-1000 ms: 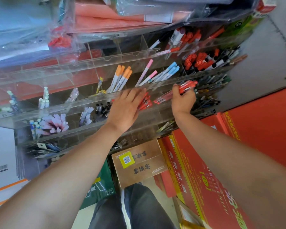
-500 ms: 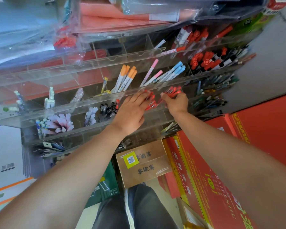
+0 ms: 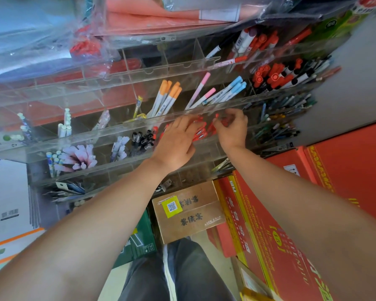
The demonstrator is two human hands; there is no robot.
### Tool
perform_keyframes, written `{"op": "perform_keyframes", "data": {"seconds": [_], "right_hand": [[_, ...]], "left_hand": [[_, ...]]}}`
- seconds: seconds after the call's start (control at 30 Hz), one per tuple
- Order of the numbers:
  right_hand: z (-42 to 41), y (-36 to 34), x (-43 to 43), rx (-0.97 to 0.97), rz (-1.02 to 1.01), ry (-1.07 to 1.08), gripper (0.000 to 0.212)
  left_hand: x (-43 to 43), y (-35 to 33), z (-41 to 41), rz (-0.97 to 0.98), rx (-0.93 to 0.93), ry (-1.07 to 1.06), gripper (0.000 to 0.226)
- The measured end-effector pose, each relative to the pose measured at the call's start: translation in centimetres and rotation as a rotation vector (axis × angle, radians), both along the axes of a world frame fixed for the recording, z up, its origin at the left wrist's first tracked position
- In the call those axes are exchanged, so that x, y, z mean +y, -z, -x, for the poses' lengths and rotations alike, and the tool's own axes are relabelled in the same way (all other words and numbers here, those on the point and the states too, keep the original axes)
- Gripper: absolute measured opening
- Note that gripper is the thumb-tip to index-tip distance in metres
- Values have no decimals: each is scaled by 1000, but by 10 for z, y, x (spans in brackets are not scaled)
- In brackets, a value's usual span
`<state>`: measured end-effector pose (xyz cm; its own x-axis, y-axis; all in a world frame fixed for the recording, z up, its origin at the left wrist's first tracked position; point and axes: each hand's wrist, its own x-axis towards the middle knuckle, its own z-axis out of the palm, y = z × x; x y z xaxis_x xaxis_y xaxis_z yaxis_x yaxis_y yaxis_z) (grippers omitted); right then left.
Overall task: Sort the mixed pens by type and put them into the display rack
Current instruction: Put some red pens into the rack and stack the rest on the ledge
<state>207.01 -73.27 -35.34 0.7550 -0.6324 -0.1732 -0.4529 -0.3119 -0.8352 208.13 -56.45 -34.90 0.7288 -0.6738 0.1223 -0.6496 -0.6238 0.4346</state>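
Right hand [image 3: 232, 129]: fingers curled, pinching a small bunch of red pens [image 3: 200, 135]; the count could not be told. Left hand [image 3: 176, 144]: fingers straight and slightly spread, laid over the same bunch, touching without gripping.

The pens lay between and under the two hands, in a middle-tier compartment of the clear display rack [image 3: 80, 137].

Handling, as judged: light, stiff plastic barrels, smooth and likely to slide on one another and fan out. Not fragile. Best taken as a bundle round the mid-barrel, with the flat hand squaring the ends.

Just left of the left hand: black-capped pens [image 3: 142, 137]. Above both hands, one tier up: orange-capped pens [image 3: 169, 92]. Below the wrists: a brown carton [image 3: 189, 211].
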Motion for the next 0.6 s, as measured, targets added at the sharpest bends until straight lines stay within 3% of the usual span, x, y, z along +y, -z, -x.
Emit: {"op": "perform_keyframes", "data": {"seconds": [0.1, 0.23, 0.33, 0.6], "right_hand": [[3, -8, 8, -88, 81, -152, 23], [4, -1, 22, -1, 88, -400, 23], [0, 6, 30, -21, 167, -393, 15], [-3, 8, 32, -69, 228, -403, 13]], "left_hand": [[7, 0, 1, 13, -29, -53, 52], [22, 3, 6, -58, -65, -73, 52], [28, 6, 7, -111, -51, -64, 60], [33, 6, 6, -72, -36, -132, 52]]}}
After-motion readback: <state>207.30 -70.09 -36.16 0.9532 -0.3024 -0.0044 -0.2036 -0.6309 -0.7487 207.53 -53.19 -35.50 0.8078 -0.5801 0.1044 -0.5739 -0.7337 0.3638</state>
